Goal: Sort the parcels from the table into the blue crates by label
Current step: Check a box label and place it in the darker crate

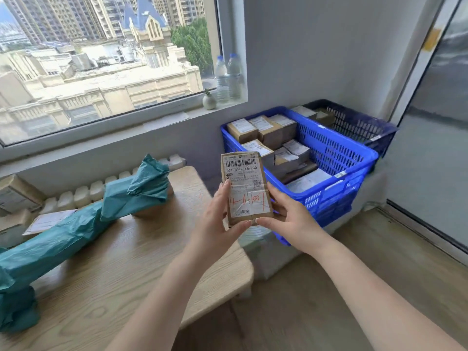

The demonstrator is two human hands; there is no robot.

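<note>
A small brown cardboard parcel [245,183] with a white barcode label and red handwriting is held upright in front of me, above the table's right edge. My left hand [218,219] grips its left side and bottom, and my right hand [288,219] grips its right side and bottom. Behind it to the right stands a bright blue crate [336,158] holding several labelled boxes. A darker blue crate [359,122] sits behind that one with a few parcels in it. A long teal-wrapped parcel [83,221] lies across the wooden table [131,269].
More boxes [17,193] and a flat label [48,220] sit at the table's far left. A white radiator [83,191] runs under the window sill, which carries two water bottles [228,77] and a small vase [209,100]. A glass door [435,138] is at the right.
</note>
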